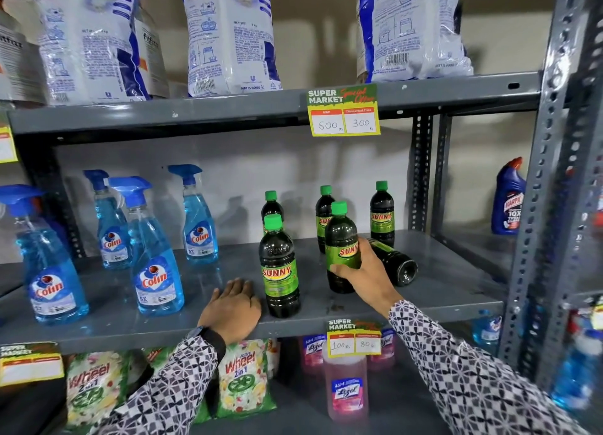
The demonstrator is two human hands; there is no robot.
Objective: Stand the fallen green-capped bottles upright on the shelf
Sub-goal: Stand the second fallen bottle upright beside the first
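Several dark bottles with green caps and green SUNNY labels stand on the grey middle shelf [440,291]. My right hand [365,276] grips the lower half of one upright bottle [341,235]. Just behind that hand, one bottle [396,265] lies on its side, its base pointing toward me. Another upright bottle [280,265] stands at the shelf's front, and my left hand [233,307] rests flat on the shelf edge beside it, holding nothing. Three more bottles stand at the back [382,213], [323,211], [272,206].
Blue Colin spray bottles [156,271] stand on the left half of the shelf. A price tag [354,338] hangs from the shelf's front edge. A blue Harpic bottle [507,203] stands past the right upright. Detergent bags fill the shelf above; pouches and pink bottles sit below.
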